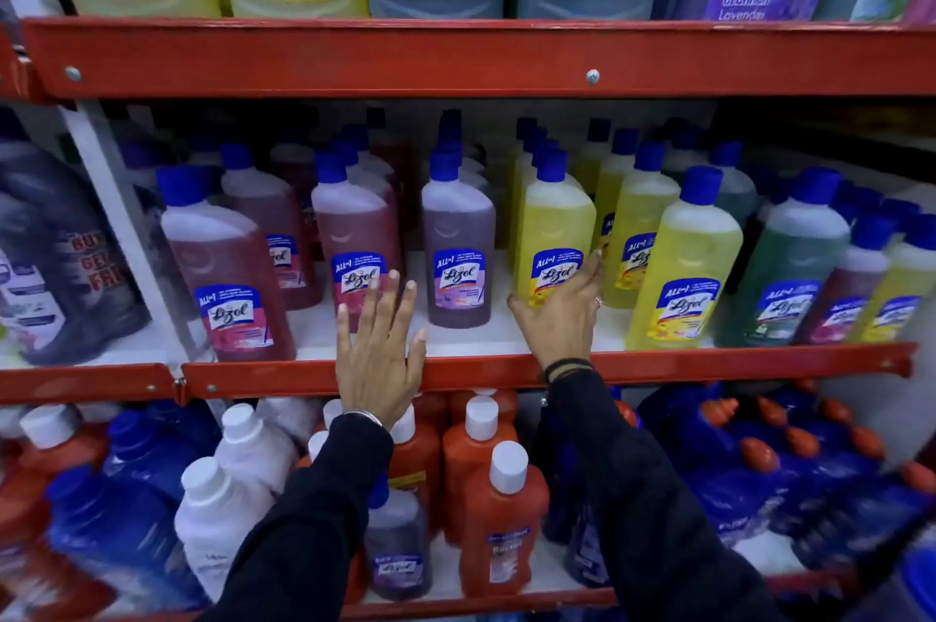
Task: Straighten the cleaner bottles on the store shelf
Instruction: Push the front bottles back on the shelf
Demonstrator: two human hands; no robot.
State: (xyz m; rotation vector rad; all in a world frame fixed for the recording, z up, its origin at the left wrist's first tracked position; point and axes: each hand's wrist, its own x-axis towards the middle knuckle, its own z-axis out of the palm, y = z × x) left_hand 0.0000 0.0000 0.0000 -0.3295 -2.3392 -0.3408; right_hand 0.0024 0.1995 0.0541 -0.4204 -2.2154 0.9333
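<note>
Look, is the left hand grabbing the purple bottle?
No, the left hand is open with fingers spread, beside the purple bottle but not wrapped around it.

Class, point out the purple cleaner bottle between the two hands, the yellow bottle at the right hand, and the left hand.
Purple plastic cleaner bottle (458,236): head view, upper body.
Yellow plastic cleaner bottle (554,221): head view, upper body.
Left hand (377,358): head view, back.
</note>
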